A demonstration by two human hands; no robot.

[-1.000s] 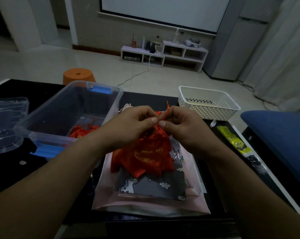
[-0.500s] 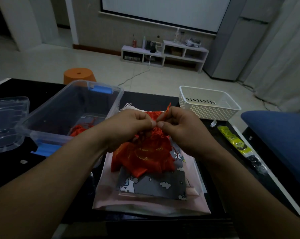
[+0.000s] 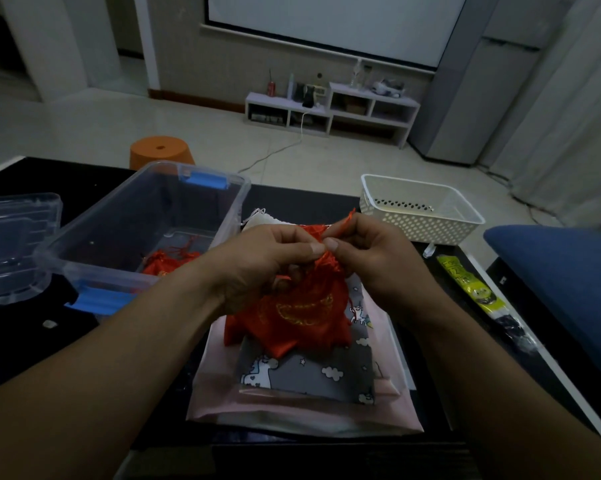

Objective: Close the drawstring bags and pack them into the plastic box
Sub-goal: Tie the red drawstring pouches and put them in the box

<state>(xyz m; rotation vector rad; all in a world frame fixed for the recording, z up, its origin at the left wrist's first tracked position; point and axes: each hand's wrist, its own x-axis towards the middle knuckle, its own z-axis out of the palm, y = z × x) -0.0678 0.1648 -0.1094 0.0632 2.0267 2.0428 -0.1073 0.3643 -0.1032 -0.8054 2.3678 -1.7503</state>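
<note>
**Now both hands at the neck of the red bag**

Farthest left on the black surface (image 3: pixel 309 206) lies a clear plastic lid (image 3: pixel 15 237). Just beside it stands the clear plastic box (image 3: pixel 146 220) with blue latches. It is open, and a second red bag (image 3: pixel 167 263) lies on its floor against the near wall.

Next comes my left hand (image 3: pixel 264 261). Its thumb and forefinger pinch the gathered neck of a red drawstring bag (image 3: pixel 292 317) with gold embroidery, held up just right of the box. My right hand (image 3: pixel 371 261) meets it thumb to thumb and pinches the same neck. A red cord end (image 3: pixel 349 216) pokes up above its fingers.

The bag's bottom spreads over a grey fabric bag (image 3: pixel 309 372) printed with white unicorns and clouds. That one lies flat on a pale pink bag (image 3: pixel 292 414) on the surface.

Further right, a white perforated plastic basket (image 3: pixel 420 216) sits at the far edge. Nearer me lies a yellow-green packet (image 3: pixel 465 282), and a blue cushion (image 3: pixel 562 278) fills the right side.
</note>
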